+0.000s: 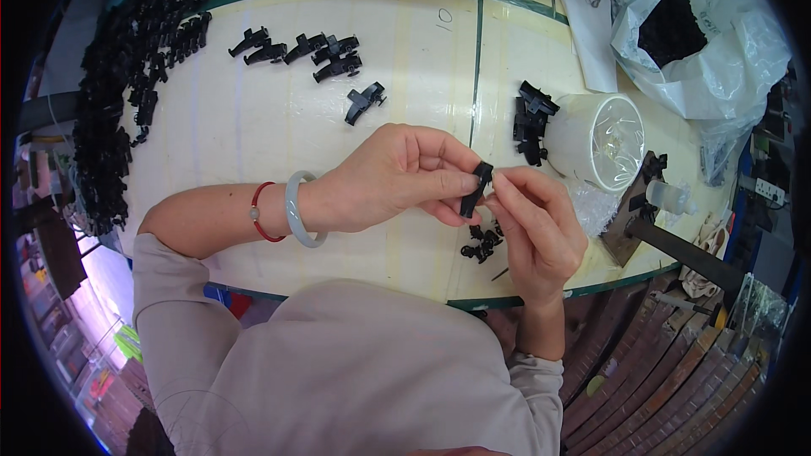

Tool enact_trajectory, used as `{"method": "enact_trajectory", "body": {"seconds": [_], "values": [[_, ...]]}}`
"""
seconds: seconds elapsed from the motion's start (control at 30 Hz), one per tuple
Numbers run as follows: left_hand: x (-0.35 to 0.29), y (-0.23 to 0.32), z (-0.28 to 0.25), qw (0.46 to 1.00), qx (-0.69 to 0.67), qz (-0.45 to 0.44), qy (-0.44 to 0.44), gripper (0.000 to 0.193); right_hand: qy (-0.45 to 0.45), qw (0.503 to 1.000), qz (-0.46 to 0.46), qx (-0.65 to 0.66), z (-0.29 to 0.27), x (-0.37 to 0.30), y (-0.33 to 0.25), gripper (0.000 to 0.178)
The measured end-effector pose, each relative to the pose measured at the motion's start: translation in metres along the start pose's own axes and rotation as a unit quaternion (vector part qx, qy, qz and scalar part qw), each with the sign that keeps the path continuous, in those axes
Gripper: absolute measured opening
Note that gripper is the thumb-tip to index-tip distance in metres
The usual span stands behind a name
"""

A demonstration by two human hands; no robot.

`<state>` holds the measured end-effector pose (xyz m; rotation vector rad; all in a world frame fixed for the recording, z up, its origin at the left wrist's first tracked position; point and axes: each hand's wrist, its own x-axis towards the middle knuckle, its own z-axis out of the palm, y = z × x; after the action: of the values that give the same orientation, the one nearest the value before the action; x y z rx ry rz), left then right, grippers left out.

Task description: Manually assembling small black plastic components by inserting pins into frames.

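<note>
just right of centre in the frame, there's the slim black part (477, 192), tilted, up off the pale table (253, 135), and the left hand (380, 179) has it: thumb pressed on the front, fingers curled in behind, closed on it, so some of its length is covered. tight up beside it, the right hand (541, 228), thumb and forefinger drawn together at the tips, right by the part's edge; whether they pinch some tiny piece, i can't tell, the fingertips hide it.

directly below the hands, a little cluster of small black pieces (483, 243), partly screened by the right hand. above, one lone black clip (365, 103), and beyond it a loose row of black clips (335, 49). over at the upper left, a great dark heap (114, 118), so packed that single pieces blur together, running off into the dark rim.

right of centre, a dark stack (530, 122) beside a white tub (574, 139), the tub's inside obscured by shiny clear film. upper right, a white plastic bag (726, 59), its black contents (672, 25) too dark to make out.
</note>
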<state>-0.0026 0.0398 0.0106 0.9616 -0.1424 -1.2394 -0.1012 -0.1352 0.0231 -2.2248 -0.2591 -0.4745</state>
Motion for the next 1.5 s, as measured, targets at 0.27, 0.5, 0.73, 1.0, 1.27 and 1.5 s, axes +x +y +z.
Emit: {"method": "enact_trajectory", "body": {"seconds": [0.27,0.5,0.73,1.0,1.27,1.5], "values": [[-0.002,0.013,0.0,0.997,0.032,0.042,0.063,0.022,0.047,0.993,0.08,0.078,0.004,0.007,-0.016,0.038],[-0.015,0.032,-0.034,0.902,0.36,0.107,0.215,0.021,-0.117,0.984,0.082,-0.108,-0.019,-0.015,-0.017,0.029],[-0.027,0.041,-0.028,0.803,0.492,0.129,0.31,0.017,-0.131,0.985,0.018,-0.116,-0.012,-0.016,-0.009,0.026],[-0.016,0.022,0.026,0.958,-0.03,-0.263,-0.11,0.034,0.084,0.996,0.036,0.023,-0.004,-0.025,-0.016,0.024],[-0.011,0.004,0.02,0.954,-0.082,-0.237,-0.163,0.025,0.042,0.989,0.037,0.139,-0.012,-0.033,-0.02,0.026],[-0.001,0.015,0.012,0.972,0.11,-0.158,-0.135,0.017,0.024,0.982,0.112,0.153,-0.012,-0.032,-0.023,0.026]]}}
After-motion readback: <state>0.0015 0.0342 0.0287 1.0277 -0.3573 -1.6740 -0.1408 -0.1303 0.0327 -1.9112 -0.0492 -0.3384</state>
